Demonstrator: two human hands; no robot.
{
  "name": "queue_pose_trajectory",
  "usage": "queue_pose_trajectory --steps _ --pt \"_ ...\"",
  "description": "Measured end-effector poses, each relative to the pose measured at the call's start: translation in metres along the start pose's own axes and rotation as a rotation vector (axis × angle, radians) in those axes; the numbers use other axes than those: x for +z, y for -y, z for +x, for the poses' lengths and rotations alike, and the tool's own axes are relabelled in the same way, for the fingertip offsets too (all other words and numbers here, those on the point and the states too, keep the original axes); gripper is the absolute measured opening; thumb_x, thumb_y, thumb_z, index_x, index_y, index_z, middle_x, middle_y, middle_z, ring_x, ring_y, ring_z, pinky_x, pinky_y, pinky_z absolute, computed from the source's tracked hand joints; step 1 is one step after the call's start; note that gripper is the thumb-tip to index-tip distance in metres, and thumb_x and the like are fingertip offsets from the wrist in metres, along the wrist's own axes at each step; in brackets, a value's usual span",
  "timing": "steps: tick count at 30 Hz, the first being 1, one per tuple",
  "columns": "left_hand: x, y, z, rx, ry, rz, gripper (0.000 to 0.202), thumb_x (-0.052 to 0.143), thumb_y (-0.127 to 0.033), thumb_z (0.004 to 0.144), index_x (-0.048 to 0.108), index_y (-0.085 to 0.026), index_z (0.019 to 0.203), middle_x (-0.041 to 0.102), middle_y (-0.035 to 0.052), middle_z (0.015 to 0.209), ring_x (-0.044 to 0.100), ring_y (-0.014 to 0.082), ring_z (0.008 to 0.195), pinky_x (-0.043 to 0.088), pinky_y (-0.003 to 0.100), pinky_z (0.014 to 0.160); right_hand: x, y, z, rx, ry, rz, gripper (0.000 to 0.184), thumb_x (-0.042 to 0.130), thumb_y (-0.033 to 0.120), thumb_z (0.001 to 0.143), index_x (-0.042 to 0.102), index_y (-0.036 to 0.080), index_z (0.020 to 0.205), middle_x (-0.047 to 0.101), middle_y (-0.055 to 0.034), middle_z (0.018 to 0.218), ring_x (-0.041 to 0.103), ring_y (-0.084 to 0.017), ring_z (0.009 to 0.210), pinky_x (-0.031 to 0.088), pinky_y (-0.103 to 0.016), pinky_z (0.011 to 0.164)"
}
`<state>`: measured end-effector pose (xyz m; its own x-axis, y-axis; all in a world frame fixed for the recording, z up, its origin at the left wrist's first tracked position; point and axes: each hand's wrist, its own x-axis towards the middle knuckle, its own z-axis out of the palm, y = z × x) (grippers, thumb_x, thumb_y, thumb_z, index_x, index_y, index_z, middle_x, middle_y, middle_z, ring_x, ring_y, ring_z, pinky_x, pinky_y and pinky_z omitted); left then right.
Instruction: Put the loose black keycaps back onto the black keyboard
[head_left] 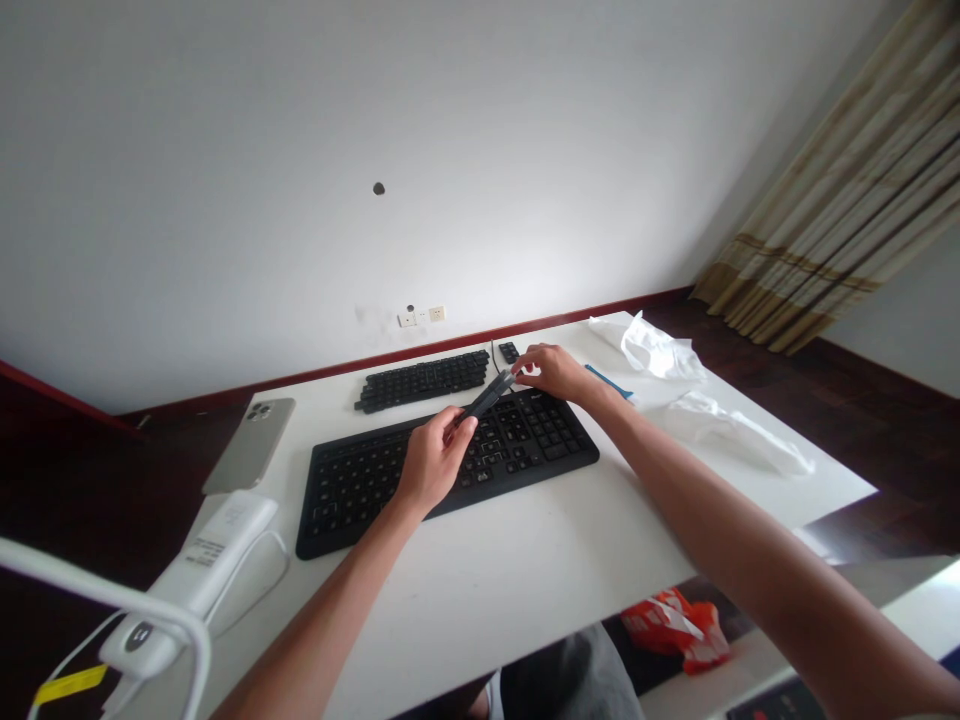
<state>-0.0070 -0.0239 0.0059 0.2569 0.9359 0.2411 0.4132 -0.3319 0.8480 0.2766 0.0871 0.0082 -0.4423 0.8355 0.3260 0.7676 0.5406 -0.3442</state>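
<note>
A narrow black strip (489,395) is held slantwise in the air over the upper edge of a black keyboard (517,445); whether it touches the keys cannot be told. Its surface is dark and matt, and its finer detail is lost to blur and to the fingers around it. Its lower end is wrapped by the curled fingers of the left hand (435,462), and its upper end is pinched by the right hand (551,372), whose fingers are bent over it. Part of the strip is hidden by both hands.

Behind the keyboard, a black bank of loose keys (422,380) and a small black key block (509,352) are laid on the white table (540,560), with a thin cable (494,356) between them. A blue object (609,381) is partly covered by the right wrist, so its kind cannot be made out. To the right, white plastic sheets (652,348) are spread. To the left, a phone (251,445) lies back up, and a labelled white block (217,540) is partly blocked by a curved white rail (97,585) and cut off by the frame.
</note>
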Motion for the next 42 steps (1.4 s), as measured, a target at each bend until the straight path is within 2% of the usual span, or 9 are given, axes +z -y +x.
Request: queue_pose_trajectory --steps 7,13,17,23,25,28,34,38,42 --pt "0.0 0.001 0.0 -0.011 -0.01 -0.054 0.041 0.053 -0.055 0.103 0.07 -0.018 0.097 0.059 -0.0007 0.075 0.048 0.0136 0.065 0.035 0.025 0.061 0.004 0.0 0.002 0.023 0.016 -0.049 0.014 0.074 0.022 0.089 0.083 0.022 0.1 0.074 -0.0056 0.089 0.066 -0.021 0.082 0.048 -0.029 0.077" --pt "0.0 0.002 0.001 -0.023 -0.015 -0.078 0.042 0.053 -0.055 0.103 0.07 -0.017 0.099 0.058 -0.0009 0.075 0.045 0.0131 0.064 0.034 0.025 0.061 -0.002 0.003 0.0 0.032 -0.032 0.019 0.013 0.075 0.025 0.088 0.082 0.021 0.097 0.072 -0.0046 0.085 0.065 -0.019 0.077 0.046 -0.029 0.076" --pt "0.0 0.0 0.001 -0.038 -0.02 -0.113 0.043 0.051 -0.055 0.104 0.07 -0.017 0.103 0.056 -0.0012 0.074 0.043 0.0129 0.063 0.033 0.025 0.06 -0.009 0.017 -0.004 0.052 0.006 0.215 0.023 0.078 0.037 0.087 0.081 0.021 0.104 0.07 -0.0009 0.08 0.061 -0.016 0.071 0.045 -0.028 0.071" --pt "-0.001 -0.005 -0.002 0.013 -0.008 0.002 0.041 0.05 -0.055 0.105 0.068 -0.018 0.1 0.052 -0.0031 0.069 0.042 0.0122 0.061 0.031 0.025 0.059 -0.018 0.065 -0.009 -0.028 0.284 0.736 0.06 0.084 0.052 0.081 0.07 0.019 0.129 0.071 -0.0025 0.089 0.062 -0.017 0.075 0.049 -0.028 0.069" --pt "-0.002 -0.006 -0.003 0.02 0.005 0.048 0.038 0.051 -0.054 0.105 0.066 -0.019 0.101 0.045 -0.0055 0.064 0.038 0.0112 0.057 0.028 0.025 0.058 -0.02 0.08 -0.01 -0.034 0.271 0.875 0.056 0.079 0.052 0.087 0.069 0.019 0.131 0.072 -0.0045 0.095 0.064 -0.017 0.081 0.052 -0.029 0.073" --pt "-0.002 -0.008 -0.004 0.027 0.002 0.082 0.037 0.053 -0.053 0.103 0.066 -0.019 0.104 0.043 -0.0067 0.062 0.039 0.0111 0.057 0.03 0.025 0.059 -0.022 0.09 -0.011 0.018 0.223 0.954 0.035 0.071 0.047 0.093 0.075 0.018 0.113 0.068 -0.0031 0.086 0.062 -0.016 0.076 0.051 -0.029 0.069" --pt "0.0 -0.006 -0.005 0.042 -0.011 0.109 0.033 0.055 -0.048 0.103 0.07 -0.019 0.097 0.047 -0.0055 0.061 0.04 0.0112 0.056 0.031 0.025 0.059 -0.018 0.067 -0.007 0.163 0.018 1.159 0.019 0.07 0.035 0.088 0.072 0.019 0.098 0.057 0.0007 0.074 0.051 -0.013 0.066 0.044 -0.028 0.063" --pt "0.001 -0.005 -0.006 0.058 0.029 0.139 0.039 0.052 -0.047 0.105 0.071 -0.018 0.087 0.06 -0.0017 0.067 0.045 0.0114 0.058 0.031 0.025 0.059 -0.02 0.043 -0.003 0.283 -0.07 1.263 0.024 0.07 0.042 0.087 0.069 0.019 0.092 0.057 -0.0015 0.077 0.052 -0.015 0.07 0.048 -0.03 0.067" --pt "0.005 -0.008 -0.007 0.141 0.064 0.226 0.03 0.054 -0.04 0.105 0.071 -0.02 0.09 0.067 -0.0003 0.075 0.056 0.0131 0.066 0.039 0.026 0.066 -0.021 0.024 -0.002 0.41 -0.109 1.161 0.033 0.067 0.051 0.09 0.069 0.019 0.095 0.058 -0.0014 0.073 0.058 -0.017 0.072 0.052 -0.03 0.07"
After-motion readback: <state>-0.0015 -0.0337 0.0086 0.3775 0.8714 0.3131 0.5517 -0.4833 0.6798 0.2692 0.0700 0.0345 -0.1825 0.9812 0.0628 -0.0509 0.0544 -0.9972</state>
